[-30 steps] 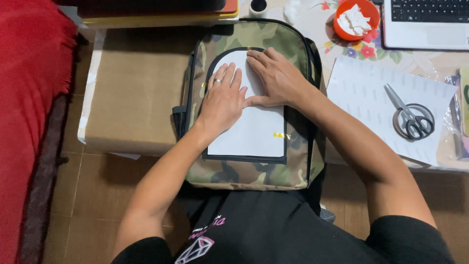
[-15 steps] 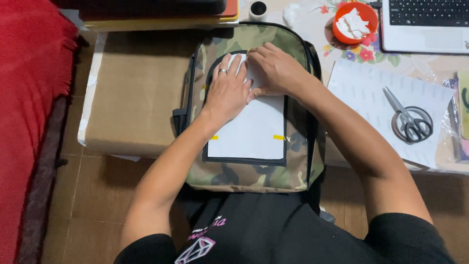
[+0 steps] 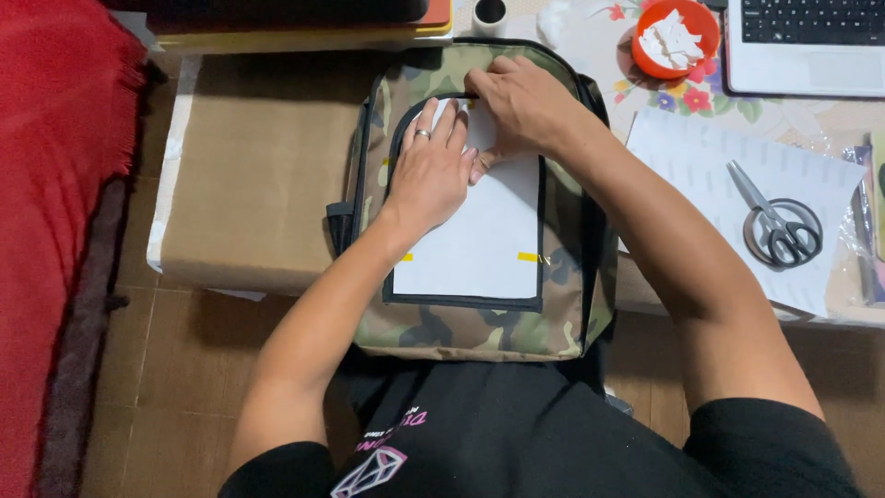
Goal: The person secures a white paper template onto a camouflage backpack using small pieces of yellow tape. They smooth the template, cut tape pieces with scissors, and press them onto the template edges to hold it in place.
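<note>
A camouflage backpack (image 3: 479,337) lies flat in front of me, its front pocket covered by a white sheet of paper (image 3: 489,240) held down with small yellow tape strips (image 3: 527,257). My left hand (image 3: 431,175), a ring on one finger, presses flat on the upper part of the sheet. My right hand (image 3: 522,106) rests over the sheet's top edge near the pocket's curved black trim, fingers bent and pressing down. Neither hand grips anything that I can see.
A brown cardboard box (image 3: 258,175) sits to the left, with red fabric (image 3: 55,184) beyond it. On the right lie scissors (image 3: 774,221) on white paper (image 3: 701,166), an orange bowl (image 3: 675,39) of paper scraps and a laptop (image 3: 811,41).
Both hands have slid up the sheet toward the backpack's top. A second yellow tape strip at the sheet's left edge has come into view.
</note>
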